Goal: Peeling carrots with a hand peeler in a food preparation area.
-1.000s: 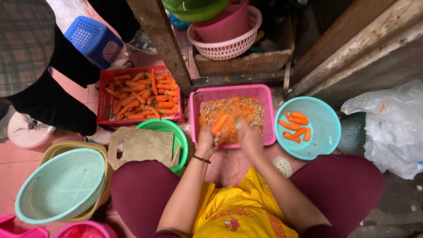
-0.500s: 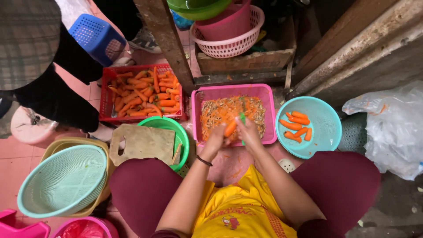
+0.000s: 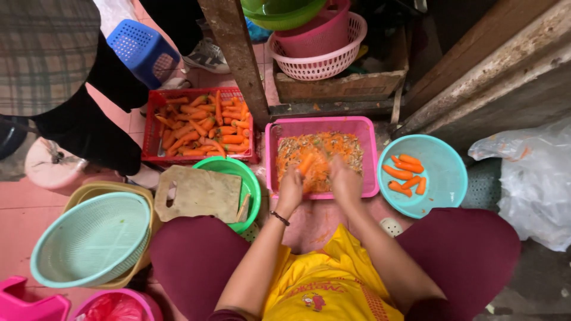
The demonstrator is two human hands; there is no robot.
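A carrot (image 3: 307, 161) is held over the pink tub (image 3: 322, 125) of peelings, gripped by the closed left hand (image 3: 289, 189); the right hand (image 3: 345, 178) is curled beside it, its grasp unclear. Peeled carrots (image 3: 406, 174) are kept in a blue bowl (image 3: 447, 172) alongside.

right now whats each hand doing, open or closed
left hand: closed on a long orange carrot over the pink rectangular plastic tub
right hand: closed; contents cannot be told
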